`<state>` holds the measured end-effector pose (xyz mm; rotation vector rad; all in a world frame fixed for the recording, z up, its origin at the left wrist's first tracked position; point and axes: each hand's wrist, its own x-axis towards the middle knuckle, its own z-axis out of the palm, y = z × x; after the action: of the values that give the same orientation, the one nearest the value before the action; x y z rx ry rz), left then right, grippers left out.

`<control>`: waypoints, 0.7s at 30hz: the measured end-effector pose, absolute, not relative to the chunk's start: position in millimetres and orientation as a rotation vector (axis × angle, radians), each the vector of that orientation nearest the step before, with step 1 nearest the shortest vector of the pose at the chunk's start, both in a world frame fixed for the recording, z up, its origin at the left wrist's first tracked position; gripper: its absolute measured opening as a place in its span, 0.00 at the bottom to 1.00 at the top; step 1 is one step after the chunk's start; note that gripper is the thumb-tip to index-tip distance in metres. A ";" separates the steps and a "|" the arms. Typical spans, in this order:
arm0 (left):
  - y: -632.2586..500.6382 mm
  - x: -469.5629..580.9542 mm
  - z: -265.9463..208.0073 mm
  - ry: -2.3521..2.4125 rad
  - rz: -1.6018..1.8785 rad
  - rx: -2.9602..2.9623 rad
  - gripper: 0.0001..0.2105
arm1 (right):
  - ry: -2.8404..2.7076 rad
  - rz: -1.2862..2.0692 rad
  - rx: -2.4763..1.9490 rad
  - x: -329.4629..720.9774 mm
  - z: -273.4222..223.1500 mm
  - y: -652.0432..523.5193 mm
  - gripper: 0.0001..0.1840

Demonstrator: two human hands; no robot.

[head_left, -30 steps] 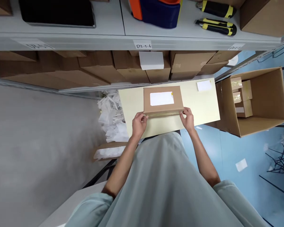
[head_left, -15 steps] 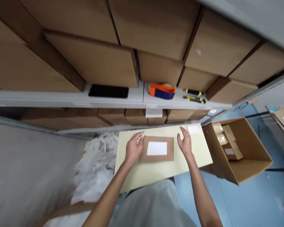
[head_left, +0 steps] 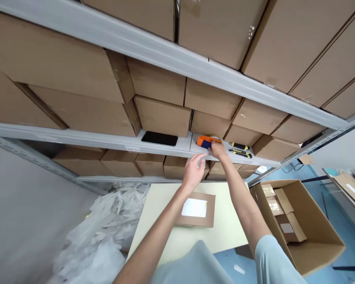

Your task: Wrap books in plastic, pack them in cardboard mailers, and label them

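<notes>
On the grey shelf, my right hand [head_left: 218, 150] has its fingers wrapped on the navy part of an orange and navy tape dispenser [head_left: 203, 141], partly covering it. Just below the shelf edge, my left hand [head_left: 193, 169] is held in the air, fingers bent and apart, with nothing in it. A flat brown cardboard box [head_left: 210, 221] with a white label [head_left: 194, 207] lies on the pale yellow table [head_left: 229, 232] under my forearms.
Yellow and black utility knives [head_left: 239, 149] and a black phone-like slab [head_left: 159, 138] lie on the shelf. Cardboard boxes [head_left: 162, 116] fill the rack. At right stands a big open carton [head_left: 316, 232] with small boxes; white plastic wrapping [head_left: 97, 236] is heaped at left.
Both hands have moved up from beside the flat box towards the shelf. My right hand has taken hold of the tape dispenser. The view has tilted up, showing more of the rack.
</notes>
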<state>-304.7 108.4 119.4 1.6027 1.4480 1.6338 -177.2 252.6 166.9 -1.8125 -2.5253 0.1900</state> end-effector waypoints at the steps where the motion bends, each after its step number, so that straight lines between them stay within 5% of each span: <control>1: 101.0 -306.4 112.5 1.458 1.623 1.571 0.16 | -2.528 0.179 -1.805 -174.2 163.1 248.3 0.26; 4: 76.4 -308.5 90.1 1.478 1.595 1.433 0.14 | -2.433 0.247 -1.683 -161.4 145.2 217.7 0.28; 12: -13.8 -278.4 46.2 1.456 1.614 1.205 0.12 | -1.565 1.121 -1.200 -136.4 82.5 40.5 0.27; 21: -76.0 -254.1 53.5 1.491 1.606 1.365 0.04 | -1.347 1.357 -1.338 -115.2 83.3 -42.1 0.35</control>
<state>-254.1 -76.0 53.5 1.3651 1.4913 1.6063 -115.2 -42.1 83.3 -1.3377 -1.3465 1.3574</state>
